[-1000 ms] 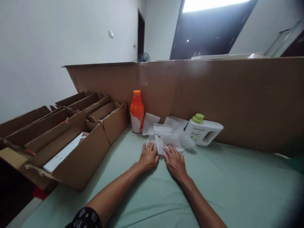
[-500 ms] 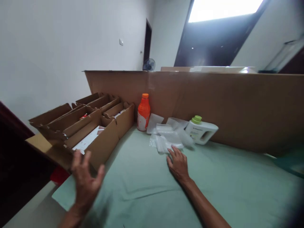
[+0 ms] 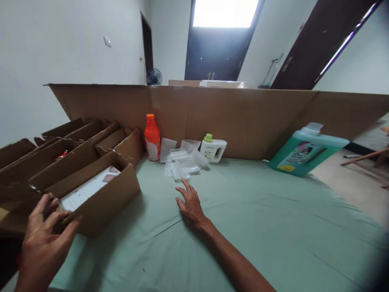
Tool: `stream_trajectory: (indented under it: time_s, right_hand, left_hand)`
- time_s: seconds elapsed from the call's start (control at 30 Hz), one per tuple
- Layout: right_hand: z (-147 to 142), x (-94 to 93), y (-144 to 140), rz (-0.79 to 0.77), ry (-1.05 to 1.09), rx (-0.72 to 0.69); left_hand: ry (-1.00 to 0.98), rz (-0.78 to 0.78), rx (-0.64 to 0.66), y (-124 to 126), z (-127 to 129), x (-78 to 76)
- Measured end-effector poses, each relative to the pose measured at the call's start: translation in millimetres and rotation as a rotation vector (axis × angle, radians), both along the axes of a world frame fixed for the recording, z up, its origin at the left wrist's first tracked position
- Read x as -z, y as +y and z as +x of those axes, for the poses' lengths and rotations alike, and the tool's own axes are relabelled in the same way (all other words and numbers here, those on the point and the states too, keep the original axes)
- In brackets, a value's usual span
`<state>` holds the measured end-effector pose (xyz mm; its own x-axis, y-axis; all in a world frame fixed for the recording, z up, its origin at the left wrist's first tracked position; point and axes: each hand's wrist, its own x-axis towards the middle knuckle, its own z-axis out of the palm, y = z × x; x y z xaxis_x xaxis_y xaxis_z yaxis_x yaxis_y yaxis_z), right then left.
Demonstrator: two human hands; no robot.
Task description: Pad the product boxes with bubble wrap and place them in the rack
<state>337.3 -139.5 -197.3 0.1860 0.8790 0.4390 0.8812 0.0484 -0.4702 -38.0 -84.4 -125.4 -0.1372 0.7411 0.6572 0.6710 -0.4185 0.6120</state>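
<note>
At the lower left, my left hand (image 3: 45, 239) is closed on the near end of an open cardboard box (image 3: 109, 202), its fingers curled at the rim and its thumb along the side. Inside that long box lies a flat white item (image 3: 91, 188) with small pinkish pictures on it. My right hand (image 3: 191, 205) is over the green cloth, fingers apart and holding nothing. Its fingertips are just in front of a loose pile of clear plastic bubble-wrap pouches (image 3: 184, 160). Whether they touch the nearest pouch I cannot tell.
Behind the pouches stand an orange bottle (image 3: 152, 140) and a white jug with a green cap (image 3: 214, 149). A large green liquid bottle (image 3: 299, 156) leans at the right. More cardboard compartments (image 3: 75, 136) fill the left side. A cardboard wall (image 3: 231, 121) runs along the back.
My left hand has moved left onto the end of the front box, which now juts out past the box behind it. The view has turned right, revealing the green bottle. My right hand remains near the pouches.
</note>
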Motion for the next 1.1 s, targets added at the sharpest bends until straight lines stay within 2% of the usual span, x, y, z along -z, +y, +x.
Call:
stream_trajectory:
  time_s: [0.13, 0.23, 0.33, 0.4, 0.47, 0.57, 0.67, 0.77, 0.87, 0.97, 1.03, 1.1]
  right_hand:
    - [7.4, 0.0, -22.6, -0.07, 0.183, -0.144]
    - [14.0, -0.8, -46.7, -0.209, 0.272, -0.287]
    - [9.3, -4.2, -70.2, -0.326, 0.295, -0.403]
    - [-1.7, -5.6, -84.3, -0.363, 0.304, -0.47]
    - [-15.7, -4.5, -97.2, -0.368, 0.338, -0.492]
    - [-31.6, 1.3, -114.0, -0.302, 0.473, -0.435]
    - [-26.8, 5.1, -126.0, -0.164, 0.615, -0.363]
    - [6.1, 2.6, -132.3, -0.061, 0.696, -0.205]
    - [57.2, -3.6, -136.0, -0.04, 0.794, 0.028]
    - [101.7, -9.3, -139.6, 0.021, 0.825, 0.232]
    - [117.4, -11.6, -141.3, 0.054, 0.798, 0.323]
    - [120.7, -12.1, -141.7, 0.044, 0.76, 0.364]
  left_hand:
    - [-0.097, -0.089, 0.229, -41.5, -4.9, 3.2]
    - [-0.322, -0.144, 0.36, -50.5, -10.1, 10.4]
    - [-0.526, -0.269, 0.399, -48.5, -11.8, 29.0]
    - [-0.496, -0.473, 0.368, -48.8, -6.6, 46.8]
    - [-0.412, -0.664, 0.284, -52.1, 3.1, 63.9]
    - [-0.383, -0.728, 0.202, -59.1, 21.6, 80.2]
    - [-0.407, -0.724, 0.256, -64.5, 48.5, 86.1]
    - [-0.433, -0.763, 0.426, -68.6, 92.7, 90.0]
    - [-0.459, -0.769, 0.686, -71.0, 149.9, 94.5]
    - [-0.473, -0.707, 0.935, -68.1, 200.1, 95.5]
    - [-0.504, -0.672, 1.005, -62.3, 219.3, 94.4]
    - [-0.54, -0.651, 0.993, -55.1, 225.1, 94.5]
